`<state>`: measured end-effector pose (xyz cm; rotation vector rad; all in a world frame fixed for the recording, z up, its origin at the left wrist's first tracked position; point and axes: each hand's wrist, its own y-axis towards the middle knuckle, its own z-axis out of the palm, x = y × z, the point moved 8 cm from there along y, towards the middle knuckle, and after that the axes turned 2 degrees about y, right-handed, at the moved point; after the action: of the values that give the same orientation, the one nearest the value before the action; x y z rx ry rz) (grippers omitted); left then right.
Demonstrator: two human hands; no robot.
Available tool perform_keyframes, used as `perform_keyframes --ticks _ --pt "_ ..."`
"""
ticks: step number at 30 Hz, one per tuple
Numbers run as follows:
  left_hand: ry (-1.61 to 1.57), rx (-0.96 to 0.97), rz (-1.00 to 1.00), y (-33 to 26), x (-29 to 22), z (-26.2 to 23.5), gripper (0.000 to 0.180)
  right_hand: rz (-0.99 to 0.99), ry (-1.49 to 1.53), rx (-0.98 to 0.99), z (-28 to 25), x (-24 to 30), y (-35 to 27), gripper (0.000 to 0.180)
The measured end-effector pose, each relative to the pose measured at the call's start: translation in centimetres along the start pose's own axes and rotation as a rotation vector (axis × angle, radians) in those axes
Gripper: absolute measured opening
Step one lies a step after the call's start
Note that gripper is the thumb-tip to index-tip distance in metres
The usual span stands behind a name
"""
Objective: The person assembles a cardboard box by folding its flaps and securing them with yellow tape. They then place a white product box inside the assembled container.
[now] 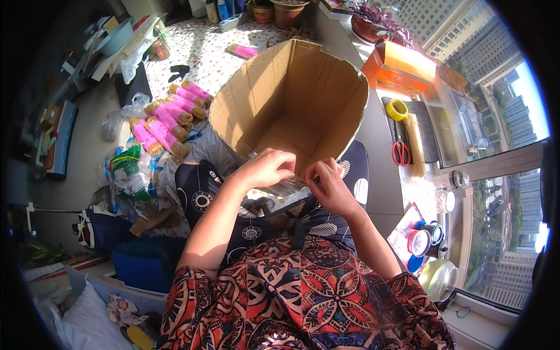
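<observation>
A large open cardboard box [315, 87] stands in front of me, its near side against my knees. My left hand [269, 168] is closed at the box's near edge, fingertips pinched together. Just to its right, my right hand [330, 185] is closed too, thumb and fingers pressed together. Whatever lies between the fingertips is too small to tell. Below the hands, over my lap, a piece of shiny clear plastic [286, 188] shows, partly covered by them.
Bundles with pink wrappers [166, 119] lie on plastic bags at the left. On the ledge at right are red-handled scissors [401, 150], a yellow tape roll [396, 109], a bundle of thin sticks [415, 146] and an orange box [402, 67]. Jars [437, 277] stand by the window.
</observation>
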<state>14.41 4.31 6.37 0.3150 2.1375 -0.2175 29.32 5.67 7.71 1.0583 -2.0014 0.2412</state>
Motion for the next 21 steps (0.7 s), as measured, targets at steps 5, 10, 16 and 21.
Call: perform_keyframes --ticks 5,10,16,21 --pt "0.080 0.025 -0.074 0.8 0.4 1.0 0.012 -0.050 0.052 -0.029 -0.4 0.3 -0.4 0.011" --pt "0.071 0.087 -0.078 1.5 0.3 1.4 0.013 -0.054 0.064 -0.082 -0.5 0.0 -0.4 0.012" --pt "0.051 0.352 -0.275 2.7 2.7 2.5 0.012 0.035 0.038 -0.167 0.0 -0.3 -0.2 0.011" --pt "0.026 0.490 -0.267 2.9 3.6 3.4 0.011 0.113 -0.111 -0.132 0.2 -0.1 0.2 0.009"
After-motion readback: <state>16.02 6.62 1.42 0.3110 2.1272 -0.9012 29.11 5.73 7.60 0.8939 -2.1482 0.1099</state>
